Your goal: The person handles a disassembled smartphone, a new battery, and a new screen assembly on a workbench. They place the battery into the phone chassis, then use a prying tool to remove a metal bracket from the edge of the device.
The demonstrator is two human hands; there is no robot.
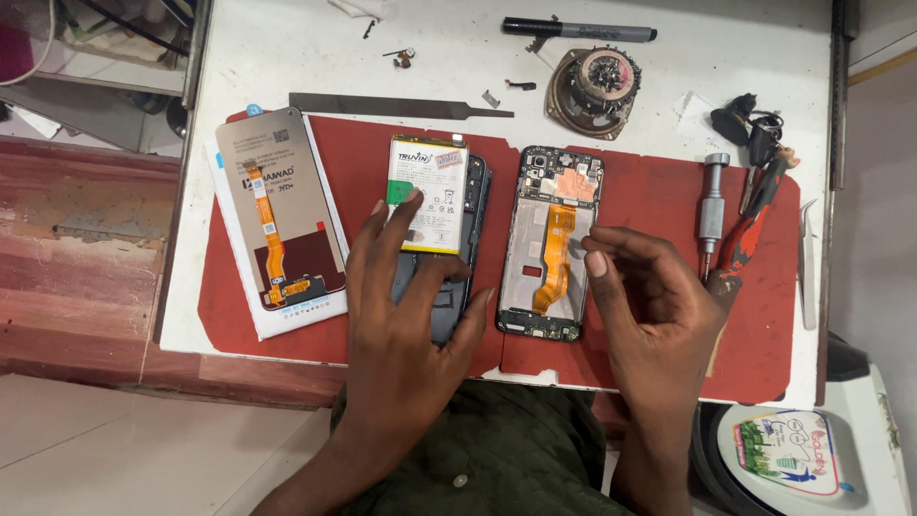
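My left hand (406, 306) lies flat on a dark phone back cover (449, 315), with its fingertips on the white battery (432, 196) that rests on the cover. To its right lies an opened phone frame (546, 239) with an orange flex cable (556, 253) running down its middle. My right hand (650, 306) hovers at the frame's right edge, fingers curled and pinched together; whether they hold anything small I cannot tell. Everything sits on a red work mat (650, 201).
A replacement screen (277, 205) with an orange flex lies on a white box at the left. Behind the mat are a metal file (392, 105), a black marker (578, 31) and a small speaker (592, 91). A silver screwdriver (712, 210), pliers (755, 220) and tweezers (807, 258) lie at the right.
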